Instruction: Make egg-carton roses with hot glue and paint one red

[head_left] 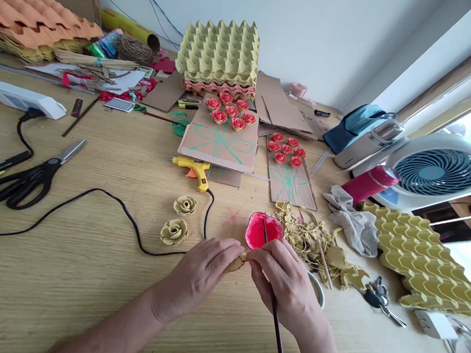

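Between my two hands is a yellowish egg-carton rose (235,264) with a little red along its edge, mostly hidden by my fingers. My left hand (205,268) is closed around it. My right hand (284,278) grips a dark-handled paintbrush (276,325), while its thumb and forefinger touch the rose's right edge. Past the right hand, the brush's tip reaches over a small dish of red paint (254,231). To the left lie two unpainted roses, one farther back (185,205) and one closer (174,232).
A yellow glue gun (192,169) trails a black cord. Black scissors (31,176) lie left. Red roses sit on cardboard pieces (189,141) behind. Carton scraps (317,234), keys (380,298) and an egg tray (423,261) are right. A fan (436,168) stands beyond; stacked trays (218,50) are at the back.
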Demonstrator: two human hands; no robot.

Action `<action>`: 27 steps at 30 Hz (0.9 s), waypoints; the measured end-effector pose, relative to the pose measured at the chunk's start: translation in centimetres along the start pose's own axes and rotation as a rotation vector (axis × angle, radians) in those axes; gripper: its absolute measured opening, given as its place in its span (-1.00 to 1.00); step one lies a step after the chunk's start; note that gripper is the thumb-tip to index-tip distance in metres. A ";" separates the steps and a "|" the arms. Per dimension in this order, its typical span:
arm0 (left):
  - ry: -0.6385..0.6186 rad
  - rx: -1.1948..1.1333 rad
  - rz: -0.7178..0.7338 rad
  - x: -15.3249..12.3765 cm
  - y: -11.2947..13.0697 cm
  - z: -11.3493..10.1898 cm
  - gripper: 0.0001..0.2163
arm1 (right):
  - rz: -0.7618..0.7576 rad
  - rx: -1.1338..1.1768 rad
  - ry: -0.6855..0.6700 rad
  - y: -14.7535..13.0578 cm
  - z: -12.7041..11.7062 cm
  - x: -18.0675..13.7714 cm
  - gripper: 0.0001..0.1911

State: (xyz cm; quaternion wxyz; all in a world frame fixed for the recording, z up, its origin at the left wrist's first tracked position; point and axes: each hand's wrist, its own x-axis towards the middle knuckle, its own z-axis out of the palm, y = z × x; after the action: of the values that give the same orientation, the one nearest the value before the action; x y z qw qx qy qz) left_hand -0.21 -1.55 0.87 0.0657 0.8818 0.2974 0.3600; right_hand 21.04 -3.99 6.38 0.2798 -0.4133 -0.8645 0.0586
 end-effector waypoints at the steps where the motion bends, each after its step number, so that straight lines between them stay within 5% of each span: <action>1: -0.001 -0.008 -0.003 0.0 0.0 0.0 -0.68 | 0.001 -0.011 0.001 0.1 0.0 0.0 -0.82; 7: -0.009 -0.204 -0.120 -0.4 0.0 0.2 -0.58 | 0.018 -0.069 0.049 0.3 -0.5 -0.2 -0.83; 16: 0.109 -0.461 -0.537 0.2 -0.3 0.5 -0.65 | 0.050 -0.064 0.093 0.4 -2.5 -2.3 -0.79; 27: 0.162 -0.679 -0.757 0.0 -1.2 1.7 -0.69 | 0.205 -0.343 0.120 9.5 -5.9 -5.7 -0.80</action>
State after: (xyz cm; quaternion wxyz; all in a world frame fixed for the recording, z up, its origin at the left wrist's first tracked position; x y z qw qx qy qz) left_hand 0.31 -0.43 -0.75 0.4510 0.6106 0.4662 0.4543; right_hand 33.59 -2.84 5.67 0.2488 -0.5436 -0.7970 -0.0862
